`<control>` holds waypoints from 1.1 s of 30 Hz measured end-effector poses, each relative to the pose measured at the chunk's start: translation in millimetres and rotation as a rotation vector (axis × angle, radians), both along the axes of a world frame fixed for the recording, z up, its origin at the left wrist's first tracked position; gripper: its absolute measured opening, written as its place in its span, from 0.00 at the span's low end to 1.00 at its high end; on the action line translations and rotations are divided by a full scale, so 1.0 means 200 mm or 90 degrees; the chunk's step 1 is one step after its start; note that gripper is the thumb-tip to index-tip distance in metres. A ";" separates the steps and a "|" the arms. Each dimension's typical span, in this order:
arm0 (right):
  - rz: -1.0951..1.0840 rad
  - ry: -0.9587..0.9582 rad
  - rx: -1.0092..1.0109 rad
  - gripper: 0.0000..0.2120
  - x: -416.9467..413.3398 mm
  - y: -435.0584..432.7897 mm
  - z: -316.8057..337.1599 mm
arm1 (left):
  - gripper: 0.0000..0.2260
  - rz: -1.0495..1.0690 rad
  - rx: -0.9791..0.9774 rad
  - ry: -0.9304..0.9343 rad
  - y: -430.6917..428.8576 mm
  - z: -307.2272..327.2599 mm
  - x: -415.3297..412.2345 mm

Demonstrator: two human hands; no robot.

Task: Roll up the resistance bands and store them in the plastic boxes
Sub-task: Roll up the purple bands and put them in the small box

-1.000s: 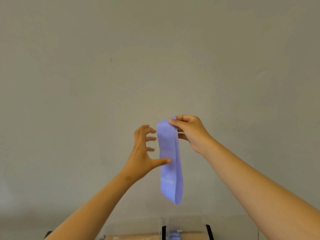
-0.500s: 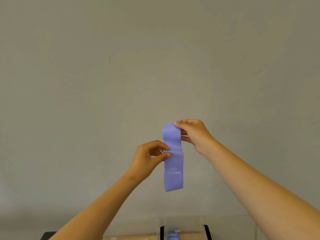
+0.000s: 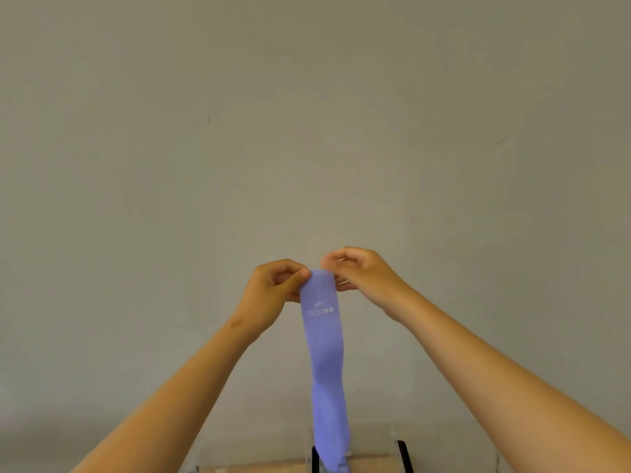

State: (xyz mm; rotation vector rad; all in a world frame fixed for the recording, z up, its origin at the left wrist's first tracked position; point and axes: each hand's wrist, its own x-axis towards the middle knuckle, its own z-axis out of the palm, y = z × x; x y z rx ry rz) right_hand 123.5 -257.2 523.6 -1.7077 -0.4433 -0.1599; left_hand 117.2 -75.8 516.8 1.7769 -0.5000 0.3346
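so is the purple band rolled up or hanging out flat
Unrolled: the purple band hangs down at full length, pinched at its top edge by the left hand and the right hand.

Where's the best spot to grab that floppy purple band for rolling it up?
Its top edge, pinched at both corners from either side, as the left hand and right hand do. The purple band hangs limp and flat, so likely only a held edge stays straight.

plain grey-beige wall (image 3: 307,97) (a few faint scuffs), soft even light, tan tabletop (image 3: 256,469)
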 end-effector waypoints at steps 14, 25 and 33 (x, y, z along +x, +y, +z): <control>0.016 -0.002 0.005 0.02 0.00 0.05 0.00 | 0.04 0.036 -0.044 -0.001 0.05 0.04 -0.03; 0.004 0.005 0.035 0.05 -0.01 0.02 0.00 | 0.05 0.027 -0.044 0.068 0.07 0.00 -0.02; 0.026 -0.004 0.057 0.03 -0.03 0.00 -0.01 | 0.06 0.033 -0.035 0.052 0.06 0.01 -0.03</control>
